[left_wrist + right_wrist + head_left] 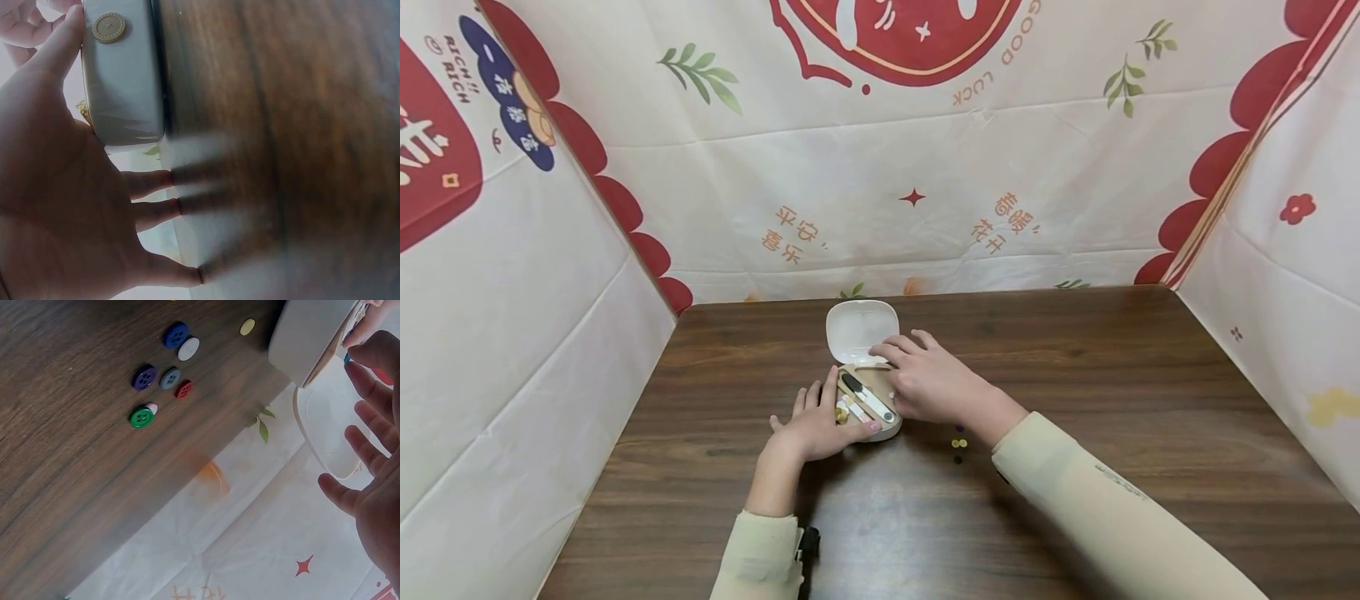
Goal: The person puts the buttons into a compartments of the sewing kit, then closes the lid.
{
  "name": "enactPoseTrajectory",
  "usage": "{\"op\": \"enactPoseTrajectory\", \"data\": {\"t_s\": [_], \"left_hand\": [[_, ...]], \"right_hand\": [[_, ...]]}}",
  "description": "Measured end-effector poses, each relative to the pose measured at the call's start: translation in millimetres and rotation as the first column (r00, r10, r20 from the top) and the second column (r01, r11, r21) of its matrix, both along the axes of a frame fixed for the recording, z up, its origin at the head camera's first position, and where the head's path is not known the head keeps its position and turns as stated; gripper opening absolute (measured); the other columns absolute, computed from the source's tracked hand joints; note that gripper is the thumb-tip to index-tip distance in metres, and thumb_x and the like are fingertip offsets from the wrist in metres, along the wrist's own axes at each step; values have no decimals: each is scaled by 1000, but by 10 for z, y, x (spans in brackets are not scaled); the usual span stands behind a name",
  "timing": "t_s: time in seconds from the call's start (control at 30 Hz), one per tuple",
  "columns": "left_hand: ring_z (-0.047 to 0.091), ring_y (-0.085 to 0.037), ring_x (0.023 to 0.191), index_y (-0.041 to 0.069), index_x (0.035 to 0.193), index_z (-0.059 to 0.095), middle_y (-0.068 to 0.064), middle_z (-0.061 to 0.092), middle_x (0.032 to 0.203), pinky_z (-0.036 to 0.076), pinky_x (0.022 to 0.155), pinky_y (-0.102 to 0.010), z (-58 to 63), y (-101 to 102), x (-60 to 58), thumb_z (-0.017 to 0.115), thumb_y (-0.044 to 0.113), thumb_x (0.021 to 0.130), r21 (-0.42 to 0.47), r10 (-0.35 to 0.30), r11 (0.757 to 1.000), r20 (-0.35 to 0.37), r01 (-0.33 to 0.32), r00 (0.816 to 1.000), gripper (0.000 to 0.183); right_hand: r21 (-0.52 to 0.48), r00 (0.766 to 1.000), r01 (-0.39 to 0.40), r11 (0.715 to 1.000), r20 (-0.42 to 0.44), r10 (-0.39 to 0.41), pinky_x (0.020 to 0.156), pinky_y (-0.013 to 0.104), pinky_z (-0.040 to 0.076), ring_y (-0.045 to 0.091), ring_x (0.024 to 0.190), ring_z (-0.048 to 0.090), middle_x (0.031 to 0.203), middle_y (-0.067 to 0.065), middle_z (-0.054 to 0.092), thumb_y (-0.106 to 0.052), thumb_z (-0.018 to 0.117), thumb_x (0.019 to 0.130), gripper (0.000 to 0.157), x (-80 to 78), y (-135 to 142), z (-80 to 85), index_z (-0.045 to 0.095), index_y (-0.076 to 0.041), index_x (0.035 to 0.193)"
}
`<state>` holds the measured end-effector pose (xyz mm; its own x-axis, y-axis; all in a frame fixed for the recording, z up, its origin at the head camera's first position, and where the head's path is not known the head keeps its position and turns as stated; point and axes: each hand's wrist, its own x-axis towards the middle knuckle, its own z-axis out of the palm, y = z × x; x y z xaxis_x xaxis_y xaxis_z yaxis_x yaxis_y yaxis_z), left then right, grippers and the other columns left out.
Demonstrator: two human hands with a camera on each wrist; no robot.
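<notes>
Raised lid behind case, buttons rightward — wide passage over far-right tabletop.

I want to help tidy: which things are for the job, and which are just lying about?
Seems for the job:
Open white plastic box, left hand against it
Tiny blue thing in right hand
Loose round coloured buttons, probably

Just there:
Brown wooden table
White printed cloth
</notes>
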<state>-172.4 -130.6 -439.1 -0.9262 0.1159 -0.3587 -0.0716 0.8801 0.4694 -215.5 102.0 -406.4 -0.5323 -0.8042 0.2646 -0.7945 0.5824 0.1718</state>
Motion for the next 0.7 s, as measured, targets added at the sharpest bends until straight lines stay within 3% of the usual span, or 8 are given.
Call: {"op": "enactPoseTrajectory", "data": {"t_s": [0.27, 0.4, 0.57, 0.7], "left_hand": [[3, -39, 169, 36, 172, -7, -13, 10, 181, 2, 116, -90, -236, -45, -109, 52, 109, 62, 7, 7, 1000, 9, -7, 1000, 145], [3, -40, 169, 36, 172, -8, -13, 10, 181, 2, 116, -90, -295, -52, -144, 56, 104, 68, -9, 7, 1000, 13, -7, 1000, 139], [8, -42, 167, 32, 173, -4, -16, 14, 180, 6, 116, -90, -117, -15, -60, 62, 90, 81, -16, -3, 1000, 4, 3, 1000, 127], [10, -43, 167, 31, 173, -2, -17, 16, 179, 6, 116, -90, -57, -1, -27, 60, 93, 79, -10, -5, 1000, -7, 5, 1000, 129]], "right_hand": [[9, 998, -17, 1000, 53, 17, 112, 49, 53, 31, 135, 60, 144, 8, 65, -21, 79, 84, 13, -73, -62, -26, 81, -10, 91], [15, 994, -20, 1000, 106, 18, 107, 48, 56, 31, 134, 61, 143, 10, 64, -20, 79, 86, 11, -108, -69, -49, 79, -9, 87], [5, 990, -18, 1000, 141, 17, 104, 49, 57, 32, 134, 61, 144, 12, 64, -20, 78, 88, 11, -133, -76, -58, 78, -9, 85], [-7, 988, -6, 1000, 151, 7, 102, 49, 58, 30, 134, 61, 145, 12, 64, -17, 76, 89, 9, -151, -108, -58, 78, -9, 85]]}}
